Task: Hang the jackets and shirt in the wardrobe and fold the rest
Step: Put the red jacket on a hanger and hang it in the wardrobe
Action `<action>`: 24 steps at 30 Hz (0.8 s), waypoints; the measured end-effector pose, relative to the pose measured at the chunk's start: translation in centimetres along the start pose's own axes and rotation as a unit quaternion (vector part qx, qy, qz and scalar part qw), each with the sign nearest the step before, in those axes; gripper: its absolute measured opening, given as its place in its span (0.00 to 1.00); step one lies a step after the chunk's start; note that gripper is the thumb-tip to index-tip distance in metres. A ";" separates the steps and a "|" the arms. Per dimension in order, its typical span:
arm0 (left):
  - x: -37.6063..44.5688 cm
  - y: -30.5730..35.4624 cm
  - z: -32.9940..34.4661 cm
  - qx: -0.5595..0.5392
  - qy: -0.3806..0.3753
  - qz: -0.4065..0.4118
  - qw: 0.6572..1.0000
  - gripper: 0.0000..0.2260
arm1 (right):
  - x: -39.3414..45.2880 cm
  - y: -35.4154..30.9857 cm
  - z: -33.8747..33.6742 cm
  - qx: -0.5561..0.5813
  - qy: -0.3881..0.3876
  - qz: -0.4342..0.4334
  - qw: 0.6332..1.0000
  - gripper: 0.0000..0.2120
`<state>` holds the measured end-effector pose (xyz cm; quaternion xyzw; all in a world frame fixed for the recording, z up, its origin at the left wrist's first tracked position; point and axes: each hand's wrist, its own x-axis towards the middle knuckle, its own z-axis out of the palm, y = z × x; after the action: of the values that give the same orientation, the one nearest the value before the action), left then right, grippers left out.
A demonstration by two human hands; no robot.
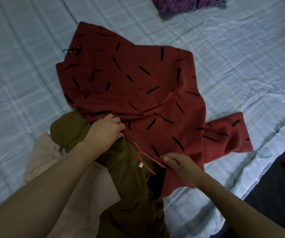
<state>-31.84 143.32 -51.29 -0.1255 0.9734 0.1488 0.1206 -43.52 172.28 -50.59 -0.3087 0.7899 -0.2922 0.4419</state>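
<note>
Surface: a bed (35,66) is seen filling nearly the whole view, covered in a pale blue-white checked sheet, lightly creased, with long stitched ridges running across it.
Bed edge: the sheet's border is seen along the lower right, and beyond it a dark strip (278,179) is visible; what it is cannot be told.
Room: little else is shown, and the light is dim and bluish.
Red garment (138,86): it is spread over the middle of the bed, brick red with short black dashes; one flap is thrown out to the right toward the bed edge.
Olive garment (131,189): it is bunched at the near side, its upper part tucked under the red garment's lower edge; a thin red-orange trim and a small white tag are shown on it.
Beige cloth (80,189): it is lying beneath and to the left of the olive garment.
Purple patterned cloth (189,6): it is left at the far top of the bed, well apart from the rest.
Left hand (104,133): its fingers are curled and pinched onto the red garment's lower edge, above the olive bundle.
Right hand (181,167): it is closed on the red garment's near edge, thumb on top, just beside the trim.
</note>
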 end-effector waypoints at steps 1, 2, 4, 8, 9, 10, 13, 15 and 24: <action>-0.1 0.1 -0.2 -0.001 0.001 -0.001 1.000 0.13 | -0.4 -0.1 -0.5 0.003 -0.015 0.002 1.000 0.07; -0.2 0.2 -0.4 -0.003 0.003 -0.004 1.000 0.13 | -0.7 -0.2 -1.1 0.002 -0.031 0.001 1.000 0.07; -0.5 0.5 -0.6 -0.005 0.011 -0.014 1.000 0.13 | -1.3 -0.2 -2.0 -0.021 -0.066 0.002 0.998 0.21; -1.3 1.3 -1.2 0.002 0.039 -0.042 0.998 0.12 | -1.7 0.3 -2.7 -0.111 -0.066 0.006 0.992 0.20; -1.5 1.5 -1.6 0.002 0.041 -0.048 0.998 0.12 | -1.8 0.3 -2.7 -0.118 -0.049 0.009 0.992 0.15; -1.6 1.8 -1.9 0.001 0.040 -0.052 0.998 0.12 | -1.8 0.2 -2.7 -0.117 -0.030 0.008 0.993 0.12; -2.0 2.4 -3.2 -0.007 0.047 -0.056 0.997 0.12 | -2.4 -0.3 -3.0 -0.106 0.039 -0.020 0.993 0.11; -2.3 2.7 -4.5 -0.015 0.070 -0.059 0.996 0.12 | -2.9 -1.0 -3.6 -0.109 0.095 -0.058 0.988 0.11; -2.2 5.7 -13.8 -0.066 0.198 -0.072 0.975 0.07 | -4.5 -8.6 -11.9 -0.118 0.331 -0.175 0.920 0.10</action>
<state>-34.08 144.67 -36.38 -0.2304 0.9543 0.1759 -0.0729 -50.16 172.39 -36.72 -0.3774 0.8532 -0.3554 0.0575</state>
